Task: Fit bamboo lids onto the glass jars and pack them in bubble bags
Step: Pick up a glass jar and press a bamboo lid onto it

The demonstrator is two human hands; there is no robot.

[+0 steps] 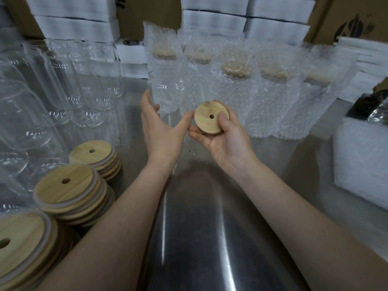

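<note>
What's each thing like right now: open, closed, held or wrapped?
glass jar, upright, no lid, unwrapped
bamboo lid, held off the jar by right hand
left hand, open, against the jar
bagged jars, lidded, wrapped
bare jars, no lids
lid stacks, piled, unused

The right grip (222,141) holds a bamboo lid (204,123), thumb on its top and fingers beneath, just beside the left grip (161,131). The left grip's straight fingers touch the side of a bare glass jar (167,89) standing on the steel table (199,227). Behind stand lidded jars (236,69) in bubble bags (270,106), and stacks of lids (69,190) lie at the left.
</note>
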